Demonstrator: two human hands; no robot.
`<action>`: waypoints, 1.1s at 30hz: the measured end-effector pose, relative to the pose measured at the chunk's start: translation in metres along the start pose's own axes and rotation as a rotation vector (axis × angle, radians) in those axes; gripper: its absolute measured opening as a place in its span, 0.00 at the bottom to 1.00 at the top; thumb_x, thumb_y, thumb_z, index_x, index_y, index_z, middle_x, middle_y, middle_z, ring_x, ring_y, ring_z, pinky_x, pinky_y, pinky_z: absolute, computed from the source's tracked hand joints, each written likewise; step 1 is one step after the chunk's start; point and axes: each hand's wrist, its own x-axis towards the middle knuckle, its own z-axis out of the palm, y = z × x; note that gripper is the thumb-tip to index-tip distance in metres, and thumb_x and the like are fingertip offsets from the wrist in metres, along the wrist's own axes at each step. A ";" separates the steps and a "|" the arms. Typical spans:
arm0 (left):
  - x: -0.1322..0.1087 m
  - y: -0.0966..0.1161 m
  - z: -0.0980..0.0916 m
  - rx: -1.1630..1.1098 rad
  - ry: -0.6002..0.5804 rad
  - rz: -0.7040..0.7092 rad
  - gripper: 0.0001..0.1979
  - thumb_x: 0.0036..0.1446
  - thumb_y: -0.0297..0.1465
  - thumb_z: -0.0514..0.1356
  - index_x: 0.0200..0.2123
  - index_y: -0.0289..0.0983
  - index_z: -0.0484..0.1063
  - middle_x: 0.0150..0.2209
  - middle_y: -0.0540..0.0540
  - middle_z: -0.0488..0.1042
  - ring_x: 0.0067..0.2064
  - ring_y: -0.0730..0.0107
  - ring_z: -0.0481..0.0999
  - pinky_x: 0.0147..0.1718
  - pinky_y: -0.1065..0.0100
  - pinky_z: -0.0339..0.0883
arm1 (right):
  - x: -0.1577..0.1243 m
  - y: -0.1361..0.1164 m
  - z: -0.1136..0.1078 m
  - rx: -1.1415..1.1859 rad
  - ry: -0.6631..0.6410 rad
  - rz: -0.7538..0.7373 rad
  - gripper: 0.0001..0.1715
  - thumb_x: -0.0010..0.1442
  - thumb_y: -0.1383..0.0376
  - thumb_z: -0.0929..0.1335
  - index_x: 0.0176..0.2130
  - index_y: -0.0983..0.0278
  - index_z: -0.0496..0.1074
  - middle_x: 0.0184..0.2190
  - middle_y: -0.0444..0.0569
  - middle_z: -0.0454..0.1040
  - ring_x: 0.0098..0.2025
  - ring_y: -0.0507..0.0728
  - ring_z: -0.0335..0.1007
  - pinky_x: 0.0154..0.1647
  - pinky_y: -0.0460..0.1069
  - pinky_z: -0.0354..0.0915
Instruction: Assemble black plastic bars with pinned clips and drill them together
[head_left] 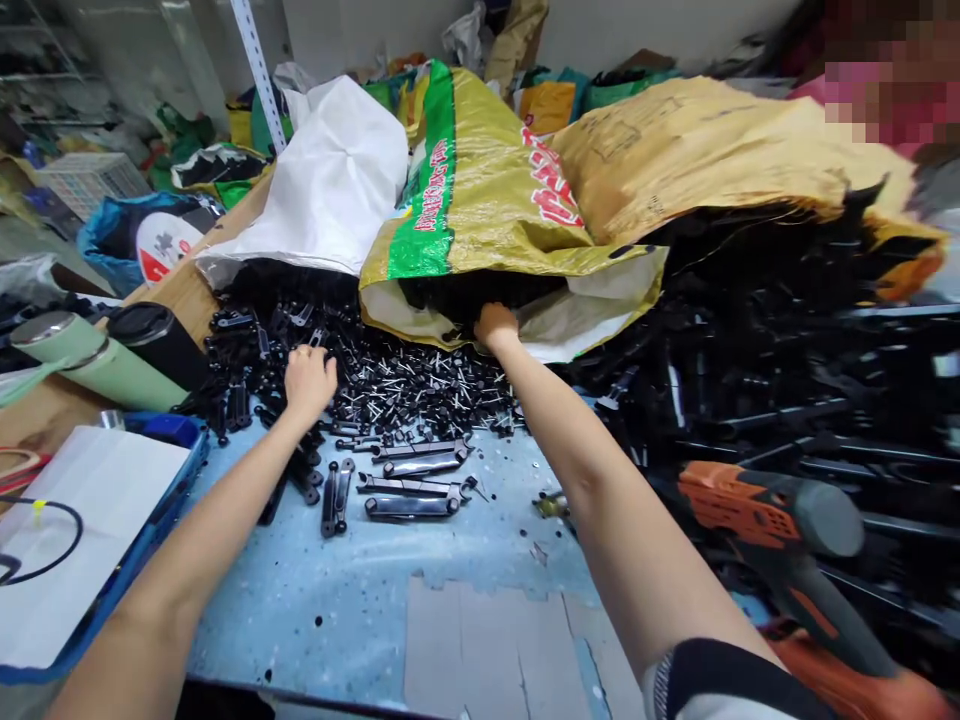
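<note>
My left hand (pixel 311 385) rests over a pile of black plastic parts (pixel 238 400) at the left, its fingers bent and the thumb apart; its fingertips touch the parts. My right hand (pixel 496 325) is in the mouth of a yellow and green woven sack (pixel 487 200). Its fingers are curled, and what they hold, if anything, is hidden in the dark opening. Between the hands lies a heap of small black-headed screws (pixel 420 390). In front of it, black bracket-like assemblies (pixel 412 500) lie in rows, with a pair of short black arms (pixel 337 497) to their left.
A white sack (pixel 330 170) and a tan sack (pixel 705 150) flank the yellow one. An orange and grey power drill (pixel 757 510) lies at right beside black parts. Green (pixel 105 355) and black (pixel 161 340) bottles and a blue tray (pixel 180 480) stand left. Cardboard (pixel 487 640) covers the blue table's front.
</note>
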 end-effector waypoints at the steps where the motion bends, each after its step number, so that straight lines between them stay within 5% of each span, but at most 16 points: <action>1: 0.015 -0.001 0.007 0.029 -0.008 -0.057 0.18 0.59 0.34 0.51 0.45 0.28 0.70 0.45 0.29 0.68 0.49 0.45 0.66 0.44 0.51 0.65 | -0.009 0.001 -0.008 -0.035 0.007 0.040 0.18 0.61 0.69 0.61 0.39 0.85 0.69 0.40 0.69 0.69 0.41 0.58 0.68 0.42 0.47 0.59; 5: 0.046 -0.001 0.027 0.081 -0.083 -0.214 0.17 0.55 0.28 0.53 0.45 0.22 0.68 0.46 0.25 0.68 0.50 0.43 0.65 0.42 0.52 0.66 | -0.077 0.000 -0.054 -0.117 0.074 0.123 0.12 0.57 0.68 0.65 0.41 0.74 0.69 0.40 0.61 0.70 0.40 0.60 0.68 0.39 0.51 0.62; 9: 0.038 -0.007 0.028 0.096 -0.089 -0.190 0.19 0.53 0.23 0.49 0.48 0.21 0.65 0.47 0.24 0.67 0.50 0.45 0.66 0.45 0.53 0.65 | -0.195 -0.004 -0.093 0.113 0.121 -0.017 0.12 0.58 0.62 0.66 0.40 0.66 0.66 0.37 0.53 0.69 0.36 0.57 0.66 0.38 0.50 0.63; 14: 0.007 -0.015 0.007 0.062 -0.060 -0.037 0.20 0.58 0.29 0.49 0.51 0.25 0.62 0.47 0.29 0.68 0.50 0.46 0.66 0.46 0.52 0.63 | -0.365 -0.009 -0.106 0.321 -0.081 -0.378 0.08 0.62 0.63 0.63 0.42 0.64 0.66 0.37 0.52 0.69 0.38 0.56 0.67 0.38 0.50 0.66; 18: -0.010 -0.016 -0.008 0.031 -0.102 -0.056 0.19 0.58 0.32 0.51 0.50 0.28 0.64 0.49 0.29 0.66 0.52 0.46 0.63 0.47 0.53 0.62 | -0.450 -0.004 -0.107 0.138 -0.128 -0.402 0.09 0.63 0.66 0.61 0.42 0.65 0.68 0.37 0.54 0.71 0.40 0.58 0.68 0.39 0.52 0.67; 24: -0.007 -0.014 -0.011 0.017 -0.142 -0.064 0.18 0.58 0.31 0.50 0.50 0.29 0.65 0.50 0.30 0.64 0.52 0.48 0.62 0.48 0.55 0.61 | -0.482 -0.027 -0.105 0.166 -0.137 -0.243 0.14 0.60 0.59 0.66 0.44 0.62 0.70 0.50 0.57 0.68 0.51 0.62 0.65 0.49 0.58 0.66; 28: 0.007 -0.014 0.002 0.039 -0.161 -0.084 0.18 0.57 0.29 0.49 0.49 0.28 0.67 0.50 0.29 0.64 0.52 0.47 0.62 0.46 0.53 0.62 | -0.470 -0.054 -0.085 0.197 -0.087 -0.130 0.23 0.61 0.61 0.65 0.55 0.62 0.64 0.54 0.57 0.66 0.55 0.62 0.63 0.53 0.60 0.63; 33: 0.029 -0.017 0.023 0.005 -0.167 -0.168 0.19 0.53 0.27 0.52 0.48 0.24 0.66 0.53 0.22 0.61 0.54 0.40 0.58 0.46 0.44 0.60 | -0.446 -0.068 -0.069 0.271 -0.162 0.025 0.21 0.59 0.61 0.66 0.52 0.62 0.68 0.48 0.54 0.72 0.50 0.63 0.66 0.50 0.59 0.64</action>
